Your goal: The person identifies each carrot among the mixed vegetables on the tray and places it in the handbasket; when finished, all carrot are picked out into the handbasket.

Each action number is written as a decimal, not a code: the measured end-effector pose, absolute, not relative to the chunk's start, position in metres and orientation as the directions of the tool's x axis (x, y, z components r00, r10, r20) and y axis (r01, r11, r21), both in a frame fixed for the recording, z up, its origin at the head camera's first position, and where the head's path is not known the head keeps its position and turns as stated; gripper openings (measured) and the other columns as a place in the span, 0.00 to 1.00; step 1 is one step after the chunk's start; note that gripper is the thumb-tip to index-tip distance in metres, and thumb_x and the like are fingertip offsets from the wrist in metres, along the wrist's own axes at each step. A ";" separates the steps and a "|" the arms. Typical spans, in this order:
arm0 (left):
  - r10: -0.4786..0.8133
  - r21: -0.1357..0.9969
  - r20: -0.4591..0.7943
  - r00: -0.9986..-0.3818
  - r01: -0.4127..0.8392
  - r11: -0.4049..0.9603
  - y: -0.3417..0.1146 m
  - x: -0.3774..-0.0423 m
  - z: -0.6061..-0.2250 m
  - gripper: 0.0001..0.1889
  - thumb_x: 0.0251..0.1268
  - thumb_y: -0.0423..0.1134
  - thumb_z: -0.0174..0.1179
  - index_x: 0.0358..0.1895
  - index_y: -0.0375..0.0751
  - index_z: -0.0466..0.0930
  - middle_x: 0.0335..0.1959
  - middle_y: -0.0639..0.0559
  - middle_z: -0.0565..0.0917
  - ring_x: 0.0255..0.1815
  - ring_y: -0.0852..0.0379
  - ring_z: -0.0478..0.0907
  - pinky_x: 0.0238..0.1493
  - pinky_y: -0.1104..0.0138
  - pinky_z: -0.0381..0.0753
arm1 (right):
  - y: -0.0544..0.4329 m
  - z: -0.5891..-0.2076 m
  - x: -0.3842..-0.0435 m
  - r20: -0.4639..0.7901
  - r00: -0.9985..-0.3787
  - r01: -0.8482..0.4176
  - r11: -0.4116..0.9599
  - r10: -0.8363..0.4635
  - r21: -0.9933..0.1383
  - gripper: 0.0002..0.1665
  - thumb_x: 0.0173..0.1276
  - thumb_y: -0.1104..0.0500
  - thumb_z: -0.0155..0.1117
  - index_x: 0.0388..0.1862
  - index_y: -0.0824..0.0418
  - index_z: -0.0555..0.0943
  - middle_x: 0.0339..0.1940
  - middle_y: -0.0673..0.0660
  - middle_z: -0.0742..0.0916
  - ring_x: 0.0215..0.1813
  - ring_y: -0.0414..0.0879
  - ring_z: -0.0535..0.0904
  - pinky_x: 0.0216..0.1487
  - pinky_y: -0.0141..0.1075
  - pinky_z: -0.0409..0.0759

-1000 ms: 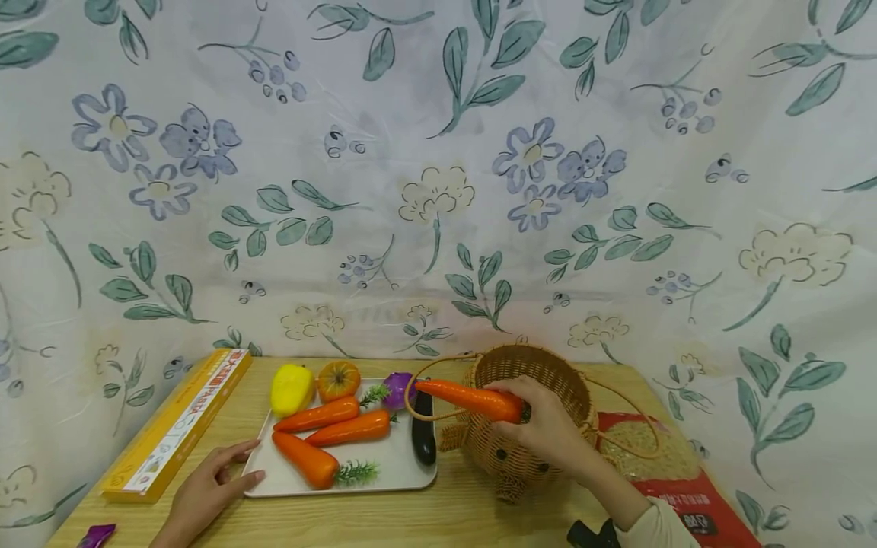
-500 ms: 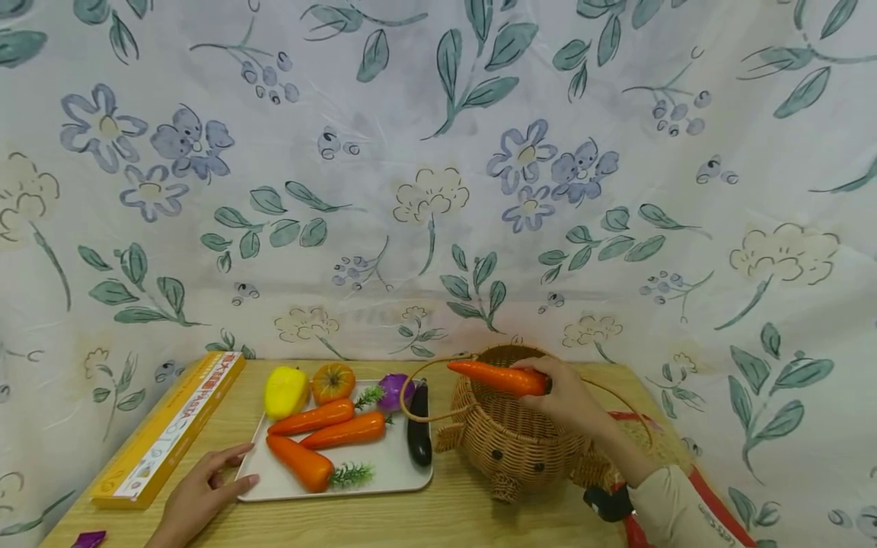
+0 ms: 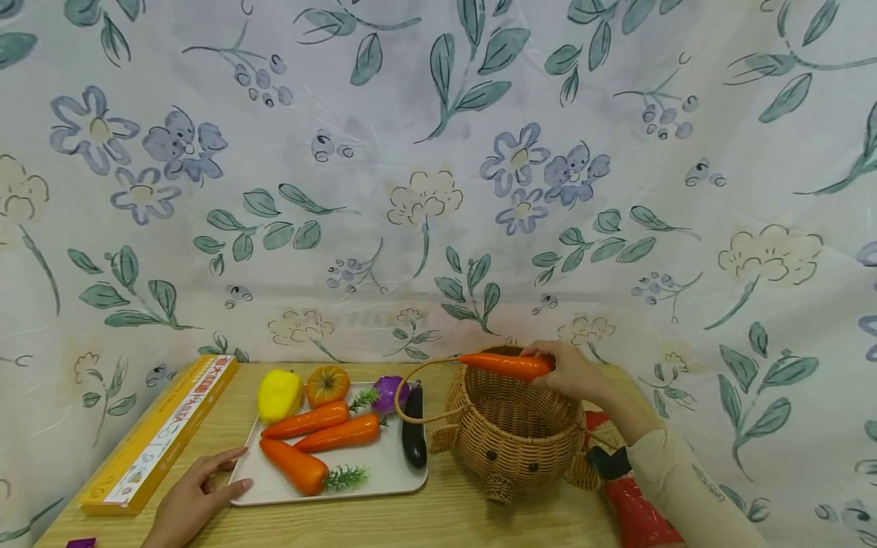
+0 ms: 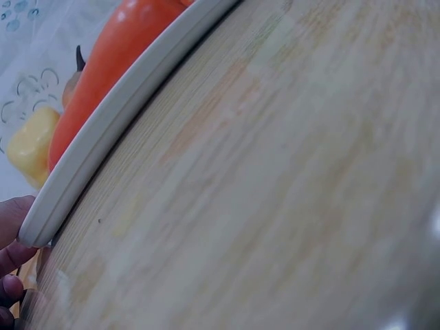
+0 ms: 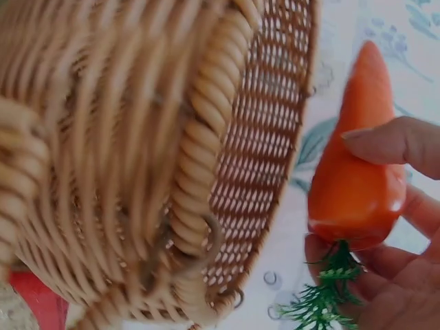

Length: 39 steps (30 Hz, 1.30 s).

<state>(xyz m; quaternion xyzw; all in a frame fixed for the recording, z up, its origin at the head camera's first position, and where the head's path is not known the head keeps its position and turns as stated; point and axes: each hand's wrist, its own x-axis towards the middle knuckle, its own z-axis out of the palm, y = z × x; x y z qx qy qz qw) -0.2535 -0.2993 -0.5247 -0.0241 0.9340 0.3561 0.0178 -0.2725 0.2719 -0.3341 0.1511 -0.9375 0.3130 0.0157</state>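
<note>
My right hand pinches an orange carrot by its thick end, over the mouth of a woven basket with an animal face. Green fronds hang from that carrot in the right wrist view, with the thumb across its side. My left hand holds the left edge of a white tray, its thumb and fingers about the rim in the left wrist view. On the tray lie several vegetables: carrots, a yellow pepper, a pumpkin, a purple vegetable and an eggplant.
A yellow pasta box lies left of the tray. Behind the basket's right side is a red bag, partly hidden by the right arm. The basket's loop handle sticks out toward the tray. A floral cloth hangs behind the table.
My right hand has lifted the carrot up and back, from in front of the basket's rim to over its mouth. The left hand stays at the tray; the view has shifted slightly.
</note>
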 end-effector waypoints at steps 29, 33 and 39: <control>-0.038 0.667 -0.070 -0.997 -0.075 0.742 -0.299 -0.255 -0.523 0.41 0.59 0.62 0.66 0.71 0.42 0.70 0.54 0.42 0.79 0.30 0.58 0.63 0.31 0.68 0.60 | 0.274 -0.325 -0.309 -0.185 -0.936 -0.156 0.822 -0.301 -0.548 0.26 0.49 0.72 0.67 0.50 0.66 0.81 0.46 0.68 0.84 0.37 0.51 0.76 0.37 0.40 0.78; -0.040 0.671 -0.075 -0.996 -0.080 0.737 -0.299 -0.254 -0.523 0.41 0.59 0.62 0.66 0.71 0.42 0.70 0.54 0.41 0.78 0.30 0.58 0.63 0.31 0.67 0.60 | 0.271 -0.326 -0.314 -0.203 -0.927 -0.164 0.828 -0.316 -0.537 0.26 0.48 0.71 0.68 0.50 0.66 0.82 0.43 0.65 0.84 0.36 0.50 0.75 0.36 0.38 0.75; -0.040 0.670 -0.078 -0.996 -0.082 0.738 -0.298 -0.254 -0.523 0.41 0.59 0.62 0.66 0.71 0.41 0.70 0.54 0.42 0.78 0.30 0.58 0.63 0.30 0.68 0.60 | 0.265 -0.328 -0.323 -0.246 -0.906 -0.155 0.811 -0.345 -0.565 0.22 0.47 0.71 0.68 0.45 0.67 0.83 0.41 0.63 0.84 0.37 0.49 0.75 0.37 0.39 0.77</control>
